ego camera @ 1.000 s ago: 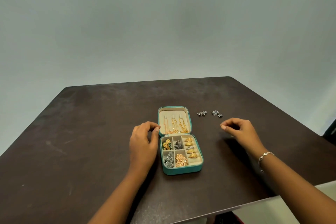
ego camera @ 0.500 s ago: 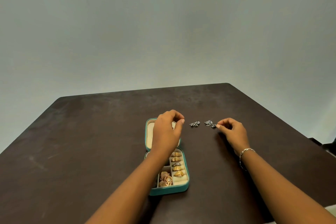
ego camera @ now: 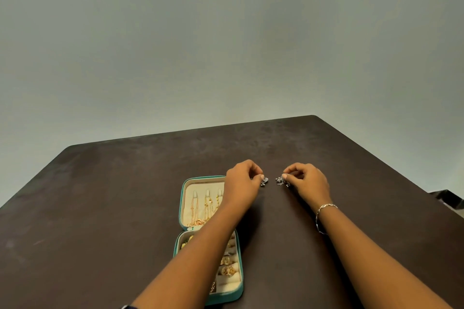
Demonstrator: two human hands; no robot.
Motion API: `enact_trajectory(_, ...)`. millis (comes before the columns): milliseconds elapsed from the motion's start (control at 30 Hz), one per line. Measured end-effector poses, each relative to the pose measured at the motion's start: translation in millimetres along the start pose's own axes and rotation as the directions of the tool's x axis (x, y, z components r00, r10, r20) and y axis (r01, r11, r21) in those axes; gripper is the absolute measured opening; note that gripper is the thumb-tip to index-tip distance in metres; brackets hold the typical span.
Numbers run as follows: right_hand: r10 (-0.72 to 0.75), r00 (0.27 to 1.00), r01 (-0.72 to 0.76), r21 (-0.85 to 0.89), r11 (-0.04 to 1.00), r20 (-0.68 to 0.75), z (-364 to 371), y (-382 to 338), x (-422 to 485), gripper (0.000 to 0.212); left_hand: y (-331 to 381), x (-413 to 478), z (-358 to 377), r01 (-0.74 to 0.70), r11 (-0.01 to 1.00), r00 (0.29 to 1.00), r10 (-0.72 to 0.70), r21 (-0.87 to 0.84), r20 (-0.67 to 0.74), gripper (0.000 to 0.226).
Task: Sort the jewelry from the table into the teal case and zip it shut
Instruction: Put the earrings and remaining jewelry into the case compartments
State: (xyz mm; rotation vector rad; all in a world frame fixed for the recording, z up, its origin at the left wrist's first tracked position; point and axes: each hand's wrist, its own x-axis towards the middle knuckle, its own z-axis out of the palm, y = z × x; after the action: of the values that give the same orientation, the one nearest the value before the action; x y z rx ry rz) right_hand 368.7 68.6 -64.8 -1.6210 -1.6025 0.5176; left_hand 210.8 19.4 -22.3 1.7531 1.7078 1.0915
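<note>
Your left hand (ego camera: pixel 242 182) reaches forward across the open teal case (ego camera: pixel 208 238), fingertips pinched on a small silver earring (ego camera: pixel 264 181) that sits at the worktop (ego camera: pixel 100 208) surface just off your fingertips. Whether the piece is lifted or still touching the worktop is too small to tell. Your right hand (ego camera: pixel 307 183) mirrors it a short way to the right, thumb and forefinger closed on a second silver earring (ego camera: pixel 281 180), a small dangling cluster just left of your fingertips. The two pieces lie near each other but apart, in the gap between your two hands.

The teal case lies open and flat on the dark worktop, under and behind your left forearm, nearer to you than either hand. Its lid half, the part closer to your left hand, has a cream lining with gold chains (ego camera: pixel 206 208) hanging from its hooks. The base half, closer to your body, is split into cream compartments; your forearm hides most of them, but gold rings (ego camera: pixel 227 269) show in the padded slots along the right side and some gold pieces peek out on the left. The zip runs open around the edges.

A silver chain bracelet (ego camera: pixel 324 218) circles your right wrist, behind that hand. Beyond both hands the worktop runs to a plain grey wall (ego camera: pixel 226 45).
</note>
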Motion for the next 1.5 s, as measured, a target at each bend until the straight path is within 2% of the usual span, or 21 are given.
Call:
enact_trajectory(167,0.008,1.0,-0.009,-0.037,0.999,-0.012,2,4,3,0.008,6,18,11,0.017,0.999,1.0,-0.018,0.041,0.019,0.006)
enact_trajectory(400,-0.003,0.997,0.016,0.171,0.985,-0.078,1,11,5,0.012,6,38,26,0.179,0.982,0.983,-0.181,0.061,0.042,0.022)
enact_trajectory(600,0.01,0.996,0.01,0.209,0.978,-0.093,0,13,5,0.013,-7,44,32,0.29,0.951,0.954,-0.296,0.103,0.049,0.023)
enact_trajectory(767,0.006,0.995,0.018,0.236,0.972,-0.1,-1,13,5,0.015,-7,47,38,0.314,0.945,0.946,-0.32,0.092,0.05,0.021)
enact_trajectory(1033,0.006,0.994,0.028,0.307,0.951,-0.111,-2,14,6,0.014,-6,46,43,0.299,0.948,0.954,-0.298,0.104,-0.026,0.027)
enact_trajectory(1200,-0.011,0.995,0.042,0.336,0.941,-0.094,-3,18,7,0.016,3,41,43,0.27,0.963,0.963,-0.27,-0.006,0.005,0.029)
enact_trajectory(1333,0.018,0.997,0.018,0.436,0.9,-0.077,-6,21,5,0.017,11,32,38,0.25,0.958,0.968,-0.248,-0.144,0.026,0.024)
enact_trajectory(1500,0.069,0.998,-0.045,0.667,0.744,-0.009,-18,19,-5,0.016,20,23,24,0.218,0.919,0.975,-0.217,-0.328,0.041,0.022)
